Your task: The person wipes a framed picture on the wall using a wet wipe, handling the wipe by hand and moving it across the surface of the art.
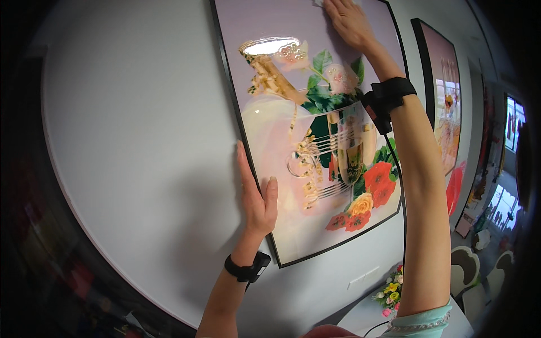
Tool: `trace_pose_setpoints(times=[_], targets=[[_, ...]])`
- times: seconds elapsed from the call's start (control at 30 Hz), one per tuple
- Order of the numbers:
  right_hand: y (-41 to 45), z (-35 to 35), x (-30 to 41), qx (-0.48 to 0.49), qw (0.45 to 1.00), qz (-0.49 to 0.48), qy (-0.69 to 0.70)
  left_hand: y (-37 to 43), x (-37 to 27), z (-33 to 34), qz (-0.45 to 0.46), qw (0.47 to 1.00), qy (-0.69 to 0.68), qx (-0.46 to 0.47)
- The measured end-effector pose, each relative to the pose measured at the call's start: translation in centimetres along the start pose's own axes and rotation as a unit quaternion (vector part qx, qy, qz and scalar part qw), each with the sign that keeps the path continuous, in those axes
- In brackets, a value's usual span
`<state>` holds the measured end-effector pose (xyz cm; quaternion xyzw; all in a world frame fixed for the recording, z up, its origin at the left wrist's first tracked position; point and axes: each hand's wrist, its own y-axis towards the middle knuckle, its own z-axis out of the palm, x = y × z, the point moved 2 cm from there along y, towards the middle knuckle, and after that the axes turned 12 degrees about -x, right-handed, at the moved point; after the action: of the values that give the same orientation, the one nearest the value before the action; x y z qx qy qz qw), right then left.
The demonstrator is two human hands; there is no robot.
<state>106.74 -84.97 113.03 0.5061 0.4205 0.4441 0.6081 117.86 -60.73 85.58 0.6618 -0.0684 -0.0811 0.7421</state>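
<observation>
A framed picture (279,139) with a glossy surface hangs on the white wall before me, showing flowers, a gold-topped bottle and a glass. My left hand (258,207) holds its black left edge, thumb on the front and fingers along the outer side. High on the picture, my right hand (348,21) lies flat with a white cloth or tissue (319,2) under its fingers. Most of that white piece is hidden by the hand and the top rim of the view. Each wrist wears a black strapped device, and a cable hangs from the right one.
A second framed picture (448,97) hangs to the right. Below are a wall switch plate (363,277), a bunch of colourful flowers (392,291) and a white table (363,312). Chairs (465,266) stand at the lower right.
</observation>
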Motion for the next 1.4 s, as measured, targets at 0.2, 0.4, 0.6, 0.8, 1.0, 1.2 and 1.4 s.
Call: trace_pose_setpoints(times=[0.2, 0.4, 0.6, 0.8, 1.0, 1.2, 1.4], targets=[[0.1, 1.4, -1.8, -0.040, 0.991, 0.120, -0.053, 0.1, -0.3, 0.0, -0.011, 1.000, -0.019, 0.003], [1.4, 2.0, 4.6, -0.029, 0.976, 0.196, -0.087, 0.3, -0.2, -0.4, -0.013, 1.000, -0.021, 0.004], [1.6, 3.1, 9.9, -0.032, 0.987, 0.135, -0.080, 0.1, 0.1, -0.1, -0.010, 1.000, -0.025, 0.004], [0.9, 3.3, 13.7, -0.078, 0.994, 0.059, -0.053, 0.0, -0.1, 0.0, -0.035, 0.998, -0.054, 0.002], [0.5, 2.4, 16.6, -0.053, 0.998, -0.035, -0.003, 0.1, 0.0, -0.2, -0.014, 1.000, -0.022, 0.001], [0.6, 1.6, 13.2, -0.016, 0.981, -0.180, 0.064, 0.2, -0.4, -0.2, -0.015, 1.000, 0.005, 0.007], [0.6, 0.5, 8.0, -0.007, 0.987, -0.147, 0.071, 0.0, -0.3, 0.1, -0.017, 1.000, -0.001, -0.005]])
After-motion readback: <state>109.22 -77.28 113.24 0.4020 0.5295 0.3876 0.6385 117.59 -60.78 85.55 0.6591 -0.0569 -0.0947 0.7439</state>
